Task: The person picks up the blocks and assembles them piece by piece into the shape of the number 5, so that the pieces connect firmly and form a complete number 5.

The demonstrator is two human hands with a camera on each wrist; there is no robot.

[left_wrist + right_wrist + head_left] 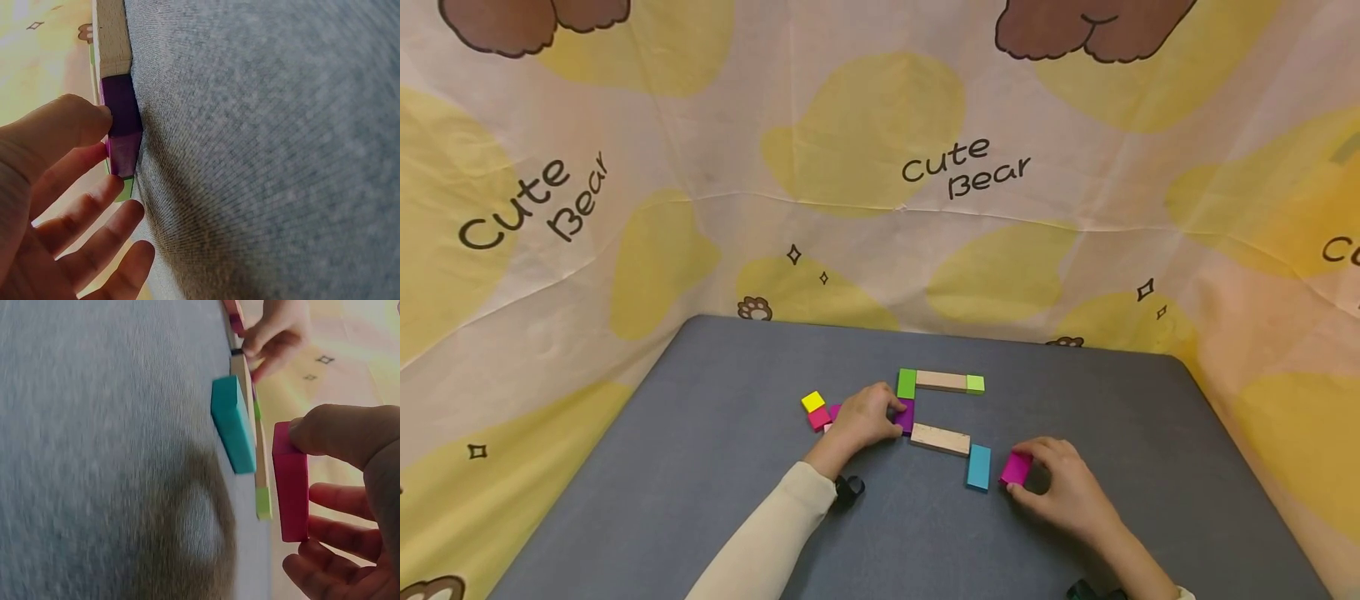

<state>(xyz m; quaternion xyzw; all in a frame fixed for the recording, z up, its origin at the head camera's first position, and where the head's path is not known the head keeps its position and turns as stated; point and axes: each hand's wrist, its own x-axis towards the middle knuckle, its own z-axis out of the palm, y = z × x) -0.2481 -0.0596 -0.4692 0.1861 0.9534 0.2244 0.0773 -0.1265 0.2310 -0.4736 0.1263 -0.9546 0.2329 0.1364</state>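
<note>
My left hand (867, 414) pinches a purple block (906, 419) between thumb and fingers; this block (122, 106) lies flat on the table in the left wrist view. One end of it meets a green block (907, 383), and beside the other end lies a bare wooden block (940, 439). My right hand (1067, 483) grips a magenta block (1017, 468) by its two ends, thumb nearest me. In the right wrist view the magenta block (291, 487) appears lifted off the table. Just left of it lies a blue block (978, 467), touching or nearly touching the wooden block's right end.
Beyond, a second wooden block (941, 381) runs from the green block to a light green block (975, 384). Left of my left hand lie a yellow block (813, 402), a red block (819, 418) and partly hidden pink and purple pieces. A printed cloth (865, 275) hangs behind the grey table (737, 367).
</note>
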